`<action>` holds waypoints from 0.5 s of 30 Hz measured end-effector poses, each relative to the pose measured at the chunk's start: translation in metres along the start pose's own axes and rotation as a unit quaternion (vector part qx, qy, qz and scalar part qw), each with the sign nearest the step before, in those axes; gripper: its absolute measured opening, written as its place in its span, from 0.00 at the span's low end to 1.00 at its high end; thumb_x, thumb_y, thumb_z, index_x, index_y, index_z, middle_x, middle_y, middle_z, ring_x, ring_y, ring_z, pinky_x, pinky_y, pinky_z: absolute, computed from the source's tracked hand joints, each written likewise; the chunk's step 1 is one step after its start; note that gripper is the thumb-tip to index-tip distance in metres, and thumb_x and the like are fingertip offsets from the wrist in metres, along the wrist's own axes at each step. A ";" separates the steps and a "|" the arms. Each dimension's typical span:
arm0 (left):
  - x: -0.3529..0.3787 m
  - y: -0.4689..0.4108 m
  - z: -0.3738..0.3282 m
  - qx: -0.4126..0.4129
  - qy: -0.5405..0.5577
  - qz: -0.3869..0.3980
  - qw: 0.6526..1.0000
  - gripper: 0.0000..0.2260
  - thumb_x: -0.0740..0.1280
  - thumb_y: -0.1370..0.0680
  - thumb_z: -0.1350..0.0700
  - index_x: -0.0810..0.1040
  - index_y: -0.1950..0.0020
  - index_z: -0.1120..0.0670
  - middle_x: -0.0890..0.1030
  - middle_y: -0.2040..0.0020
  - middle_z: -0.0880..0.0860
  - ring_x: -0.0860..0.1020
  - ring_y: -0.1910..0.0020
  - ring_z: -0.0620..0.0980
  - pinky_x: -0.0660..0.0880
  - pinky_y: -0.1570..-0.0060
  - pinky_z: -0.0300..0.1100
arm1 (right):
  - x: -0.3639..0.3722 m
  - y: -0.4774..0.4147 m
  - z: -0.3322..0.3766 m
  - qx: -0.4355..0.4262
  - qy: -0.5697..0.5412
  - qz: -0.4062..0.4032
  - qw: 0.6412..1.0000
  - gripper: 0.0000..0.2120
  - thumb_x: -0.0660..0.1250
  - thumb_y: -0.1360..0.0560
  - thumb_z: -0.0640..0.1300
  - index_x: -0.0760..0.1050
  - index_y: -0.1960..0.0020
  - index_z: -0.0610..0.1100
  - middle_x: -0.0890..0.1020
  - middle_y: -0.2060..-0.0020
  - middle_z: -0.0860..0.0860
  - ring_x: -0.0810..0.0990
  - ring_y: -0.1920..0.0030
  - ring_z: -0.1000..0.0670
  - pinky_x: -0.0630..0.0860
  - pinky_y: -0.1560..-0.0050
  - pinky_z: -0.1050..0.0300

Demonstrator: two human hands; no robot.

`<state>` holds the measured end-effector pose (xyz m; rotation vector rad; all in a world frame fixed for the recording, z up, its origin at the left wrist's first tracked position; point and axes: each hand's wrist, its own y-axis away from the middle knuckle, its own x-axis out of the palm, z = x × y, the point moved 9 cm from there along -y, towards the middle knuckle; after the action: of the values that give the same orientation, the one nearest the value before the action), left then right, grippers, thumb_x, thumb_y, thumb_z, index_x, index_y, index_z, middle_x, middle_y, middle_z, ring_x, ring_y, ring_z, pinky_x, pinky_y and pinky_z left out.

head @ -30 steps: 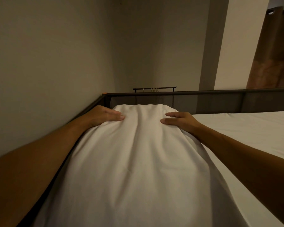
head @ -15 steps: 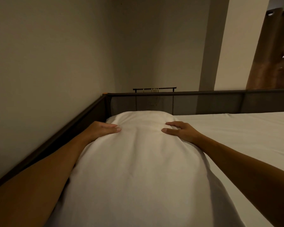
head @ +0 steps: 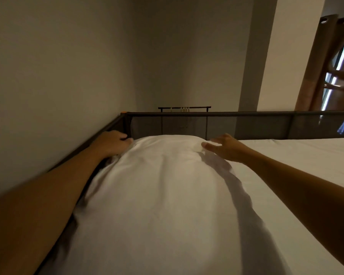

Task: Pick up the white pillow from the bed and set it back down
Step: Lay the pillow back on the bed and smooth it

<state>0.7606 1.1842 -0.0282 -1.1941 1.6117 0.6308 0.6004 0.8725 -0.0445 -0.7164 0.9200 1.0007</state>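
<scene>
The white pillow [head: 167,195] lies lengthwise on the bed [head: 306,165], its far end close to the dark mesh rail. My left hand [head: 112,142] sits at the pillow's far left corner, between pillow and side rail, with its fingers curled against the fabric. Whether they pinch the fabric is unclear. My right hand [head: 225,148] hovers just above the far right corner. Its fingers are spread, it holds nothing, and it casts a shadow on the pillow.
A dark metal rail with mesh panels [head: 246,126] runs along the far end and left side of the bed, against the wall [head: 58,76]. A small rack [head: 184,108] shows behind the rail. Brown curtains [head: 326,66] hang at the right.
The pillow has dropped flat onto the mattress. My right hand has lifted off it and spread its fingers. My left hand has slid off the top to the far left corner.
</scene>
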 end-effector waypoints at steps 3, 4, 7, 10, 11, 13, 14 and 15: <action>0.017 -0.001 -0.044 0.057 -0.007 0.018 0.998 0.25 0.53 0.20 0.43 0.68 0.26 0.51 0.64 0.23 0.53 0.62 0.25 0.55 0.58 0.28 0.47 | 0.008 -0.008 0.027 -0.015 0.028 -0.004 0.999 0.34 0.54 0.25 0.67 0.63 0.25 0.50 0.60 0.24 0.46 0.63 0.27 0.39 0.63 0.30 0.38; 0.026 0.001 -0.061 0.078 -0.016 0.033 0.996 0.24 0.51 0.19 0.44 0.68 0.26 0.52 0.63 0.23 0.54 0.62 0.26 0.55 0.58 0.28 0.47 | 0.015 -0.009 0.037 -0.025 0.038 0.000 0.999 0.33 0.52 0.25 0.67 0.62 0.25 0.50 0.59 0.23 0.47 0.62 0.27 0.40 0.60 0.30 0.36; 0.051 0.009 -0.094 0.107 -0.042 0.071 0.991 0.23 0.48 0.17 0.49 0.63 0.24 0.54 0.59 0.21 0.55 0.59 0.24 0.55 0.54 0.29 0.45 | 0.040 -0.008 0.060 -0.050 0.065 0.023 0.996 0.31 0.48 0.22 0.65 0.60 0.24 0.51 0.57 0.22 0.49 0.59 0.25 0.42 0.51 0.29 0.34; 0.067 0.005 -0.091 0.105 -0.046 0.096 0.989 0.23 0.47 0.17 0.48 0.58 0.22 0.52 0.55 0.20 0.53 0.56 0.23 0.54 0.51 0.28 0.45 | 0.055 -0.005 0.067 -0.060 0.073 0.038 0.995 0.28 0.47 0.21 0.62 0.62 0.26 0.49 0.60 0.24 0.49 0.61 0.26 0.42 0.52 0.30 0.35; 0.070 0.003 -0.087 0.106 -0.048 0.100 0.988 0.23 0.47 0.17 0.48 0.57 0.22 0.51 0.55 0.20 0.53 0.56 0.23 0.53 0.51 0.27 0.45 | 0.057 -0.005 0.066 -0.062 0.067 0.039 0.995 0.28 0.46 0.21 0.61 0.63 0.26 0.50 0.61 0.24 0.49 0.62 0.26 0.43 0.53 0.31 0.36; 0.070 0.003 -0.079 0.098 -0.049 0.103 0.989 0.24 0.47 0.17 0.47 0.55 0.21 0.52 0.56 0.21 0.53 0.56 0.23 0.52 0.50 0.27 0.45 | 0.059 -0.004 0.061 -0.064 0.056 0.042 0.995 0.27 0.46 0.21 0.62 0.62 0.26 0.51 0.62 0.24 0.50 0.62 0.26 0.44 0.53 0.31 0.37; 0.069 0.004 -0.075 0.093 -0.044 0.105 0.989 0.24 0.47 0.17 0.47 0.55 0.21 0.52 0.56 0.21 0.54 0.56 0.23 0.53 0.50 0.28 0.44 | 0.058 -0.005 0.056 -0.064 0.055 0.042 0.996 0.27 0.46 0.20 0.61 0.61 0.25 0.52 0.61 0.24 0.51 0.61 0.26 0.45 0.53 0.31 0.37; 0.068 0.006 -0.071 0.088 -0.037 0.108 0.990 0.23 0.47 0.16 0.48 0.56 0.21 0.52 0.57 0.21 0.54 0.57 0.23 0.53 0.50 0.28 0.43 | 0.058 -0.004 0.050 -0.061 0.060 0.041 0.995 0.28 0.45 0.21 0.62 0.59 0.24 0.53 0.60 0.23 0.51 0.60 0.25 0.45 0.52 0.31 0.37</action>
<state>0.7255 1.1001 -0.0656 -0.8657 1.7091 0.6476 0.6337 0.9356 -0.0733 -0.8544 1.0050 1.1036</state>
